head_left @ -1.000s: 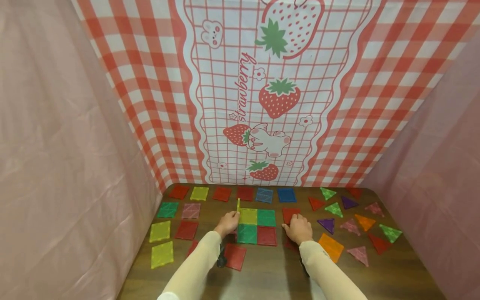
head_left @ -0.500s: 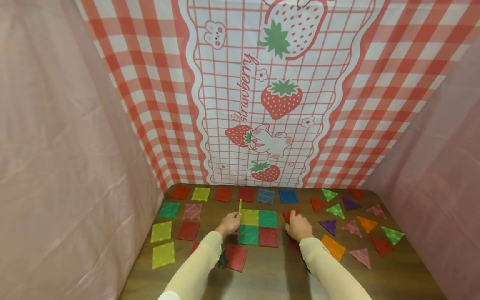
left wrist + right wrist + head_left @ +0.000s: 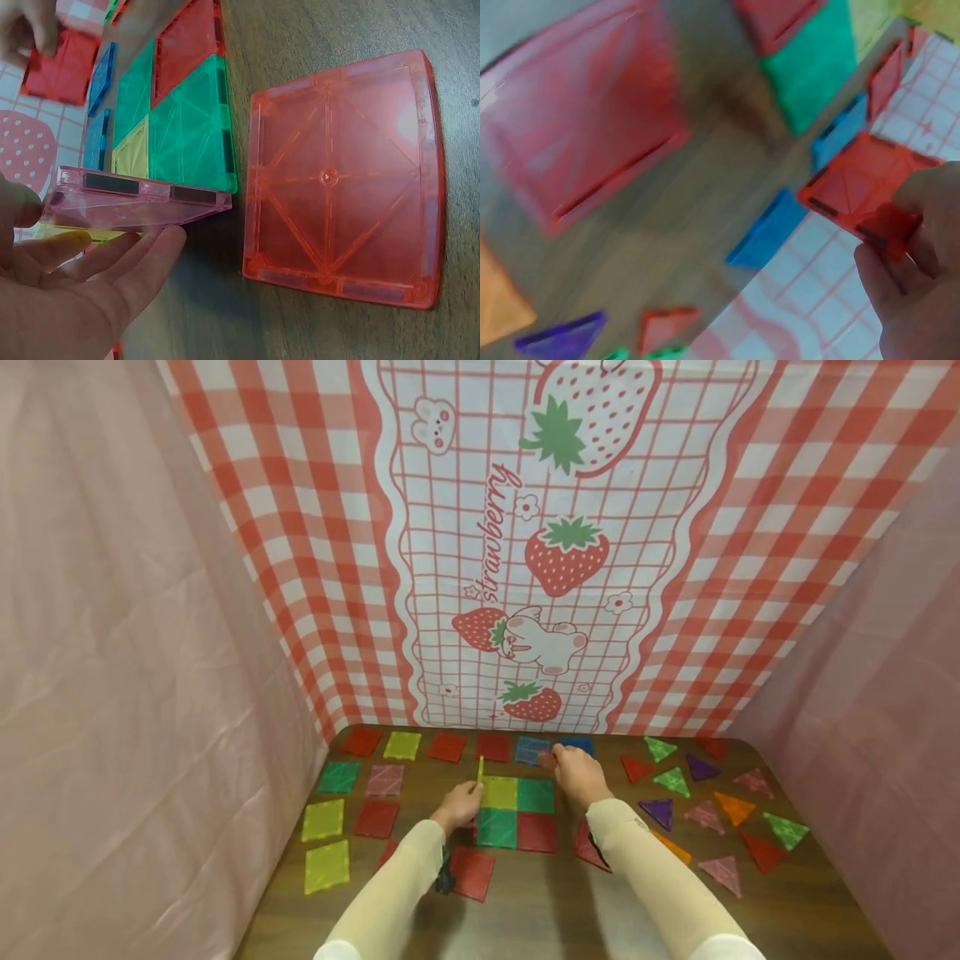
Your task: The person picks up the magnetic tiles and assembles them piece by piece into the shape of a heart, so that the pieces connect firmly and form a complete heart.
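Where the hands pinch them, a red tile and pink tile are partly hidden.

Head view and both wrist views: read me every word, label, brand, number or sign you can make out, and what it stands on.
"strawberry": red script, sideways, on the red-and-white checked fabric.
Red translucent square plastic tile in the right hand: none readable.
Pink translucent plastic tile in the left hand: none readable.
Other coloured translucent plastic tiles: none readable; any marks are too small or blurred.
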`<action>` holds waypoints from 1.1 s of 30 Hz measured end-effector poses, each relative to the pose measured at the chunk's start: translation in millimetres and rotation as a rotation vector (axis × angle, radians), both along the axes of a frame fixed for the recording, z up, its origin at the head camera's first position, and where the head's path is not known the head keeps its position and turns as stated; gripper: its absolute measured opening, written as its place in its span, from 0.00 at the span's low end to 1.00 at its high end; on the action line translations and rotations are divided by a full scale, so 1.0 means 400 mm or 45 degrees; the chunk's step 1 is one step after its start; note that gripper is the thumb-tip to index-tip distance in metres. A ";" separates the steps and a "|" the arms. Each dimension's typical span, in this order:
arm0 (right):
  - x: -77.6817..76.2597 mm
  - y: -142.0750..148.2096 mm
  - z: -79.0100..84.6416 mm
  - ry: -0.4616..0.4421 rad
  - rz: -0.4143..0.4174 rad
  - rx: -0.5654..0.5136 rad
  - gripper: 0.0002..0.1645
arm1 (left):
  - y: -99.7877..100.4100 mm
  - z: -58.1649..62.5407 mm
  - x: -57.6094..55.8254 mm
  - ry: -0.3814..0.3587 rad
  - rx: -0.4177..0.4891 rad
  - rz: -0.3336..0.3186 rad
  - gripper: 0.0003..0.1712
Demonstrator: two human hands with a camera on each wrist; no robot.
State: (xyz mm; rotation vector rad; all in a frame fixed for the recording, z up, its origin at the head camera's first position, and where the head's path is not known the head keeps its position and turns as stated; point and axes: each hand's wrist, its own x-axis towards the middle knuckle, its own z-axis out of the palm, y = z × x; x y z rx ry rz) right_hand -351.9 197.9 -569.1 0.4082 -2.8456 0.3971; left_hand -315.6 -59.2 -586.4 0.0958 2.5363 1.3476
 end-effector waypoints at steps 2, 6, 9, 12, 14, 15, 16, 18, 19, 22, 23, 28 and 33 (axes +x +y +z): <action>-0.009 -0.033 0.006 -0.027 -0.006 -0.033 0.08 | 0.002 0.001 0.002 0.010 0.007 0.010 0.27; -0.023 -0.080 -0.004 0.065 -0.048 -0.075 0.10 | 0.008 -0.001 0.000 0.051 0.023 0.029 0.26; -0.027 -0.101 -0.019 0.135 -0.092 -0.045 0.12 | 0.011 0.001 -0.003 0.080 0.035 0.032 0.26; -0.026 -0.117 -0.030 0.126 -0.122 -0.003 0.13 | 0.012 0.002 -0.002 0.073 0.057 0.034 0.27; -0.025 -0.127 -0.036 0.095 -0.119 -0.013 0.13 | 0.011 0.003 -0.001 0.076 0.050 0.033 0.27; -0.026 -0.132 -0.038 0.073 -0.112 -0.031 0.13 | 0.011 0.003 -0.001 0.077 0.051 0.034 0.27; -0.026 -0.137 -0.039 0.048 -0.101 -0.060 0.13 | 0.010 0.004 0.000 0.081 0.052 0.036 0.27; -0.027 -0.147 -0.040 -0.018 -0.076 -0.127 0.13 | 0.008 0.005 -0.001 0.087 0.050 0.040 0.27; -0.029 -0.151 -0.040 -0.051 -0.064 -0.155 0.13 | 0.007 0.006 -0.001 0.094 0.043 0.037 0.28; -0.032 -0.164 -0.042 -0.151 -0.026 -0.212 0.14 | 0.004 0.008 0.000 0.082 0.037 0.040 0.28; -0.033 -0.168 -0.044 -0.173 -0.013 -0.221 0.15 | 0.003 0.008 0.000 0.077 0.034 0.042 0.28; -0.034 -0.183 -0.051 -0.205 0.028 -0.263 0.15 | -0.001 0.010 0.003 0.054 0.041 0.058 0.28; -0.036 -0.191 -0.056 -0.189 0.026 -0.291 0.16 | -0.008 0.012 0.006 0.044 0.046 0.053 0.29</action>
